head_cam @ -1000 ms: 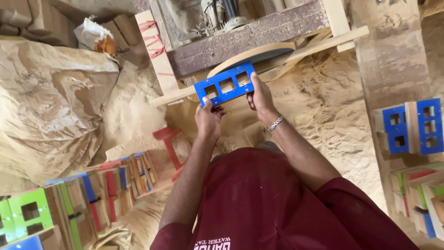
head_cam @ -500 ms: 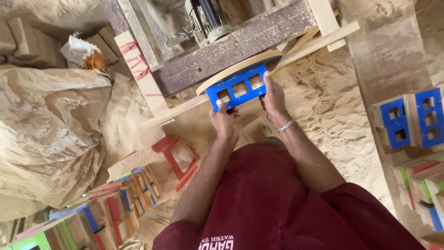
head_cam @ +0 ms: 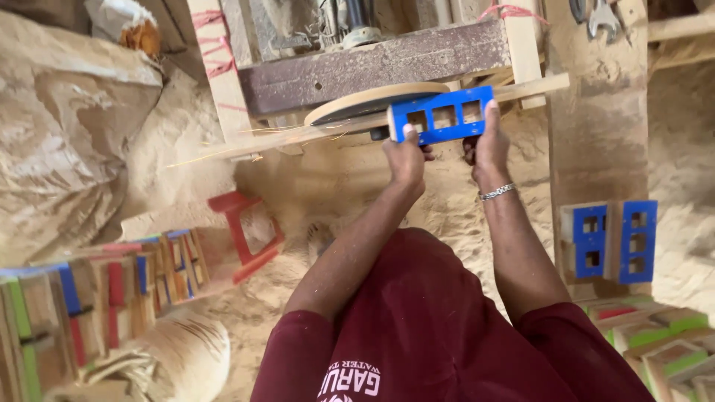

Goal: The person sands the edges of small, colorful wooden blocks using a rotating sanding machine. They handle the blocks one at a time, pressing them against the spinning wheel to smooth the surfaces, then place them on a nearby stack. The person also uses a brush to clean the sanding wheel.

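Shirt: dark red shirt [head_cam: 432,327] fills the bottom centre of the frame; pale printed lettering sits at its lower edge.
Left stack: painted wooden pieces [head_cam: 97,290] at the lower left, stood side by side, with green, blue and red faces between bare wood.
Right stack: more painted pieces [head_cam: 655,335] at the lower right, with green and red edges.
Blue pair: two blue blocks [head_cam: 611,242] with square cut-outs stand at the right middle of the frame, against a wooden post [head_cam: 596,112].
Red frame: a small red wooden frame [head_cam: 242,234] lies in the sawdust [head_cam: 328,186], left of centre.
Left hand: left hand [head_cam: 406,160] is closed on the lower left end of the blue block, thumb up on its blue face.
Right hand: right hand [head_cam: 488,145] grips the right end of the same block; a silver bracelet [head_cam: 497,192] sits on the wrist.
Blue block: blue wooden block [head_cam: 443,115] with three square holes, upper centre of the frame, held level between both hands; its left end meets the sanding disc.
Sanding disc: a round tan sanding disc [head_cam: 372,100] lies just left of the block, seen nearly edge-on; thin bright streaks run off to the left.
Tabletop: a worn dark beam [head_cam: 372,63] runs across the top, above the disc.
Sack: a dusty tan sack [head_cam: 67,126] fills the upper left.
Bag: a white crumpled plastic bag [head_cam: 123,18] with something orange sits in the top left corner.
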